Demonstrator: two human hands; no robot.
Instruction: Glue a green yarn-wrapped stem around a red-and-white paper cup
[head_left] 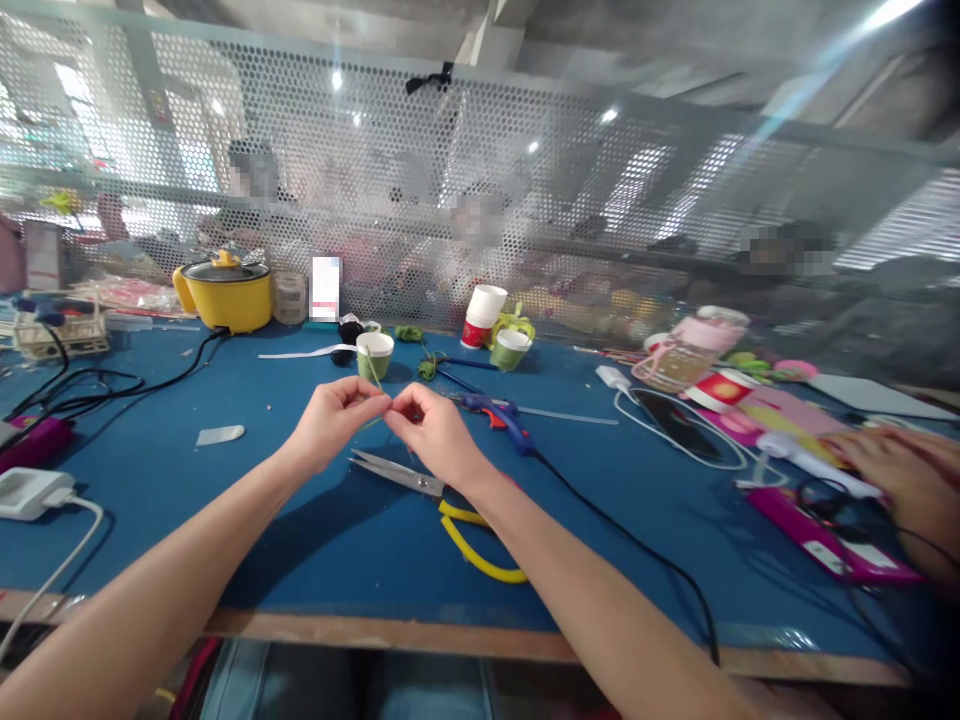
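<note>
My left hand [334,420] and my right hand [433,428] meet above the middle of the table, thumbs and fingertips pinched together. Between them they hold a thin green strand of yarn [373,424]; its ends poke out above and below the fingers. What sits right at the fingertips is too small to make out. Below my right hand lie scissors [480,562] with yellow handles, blades apart and partly covered by my wrist. A blue glue gun [514,428] rests to the right of that hand. Behind the hands stands a green paper cup [375,358].
Small green yarn bundles [427,368], another green cup [511,350] and stacked paper cups [486,312] stand behind. A yellow electric pot [227,295] is back left. At right are a phone [679,422], a purple power strip [825,535] and another person's hand [881,460].
</note>
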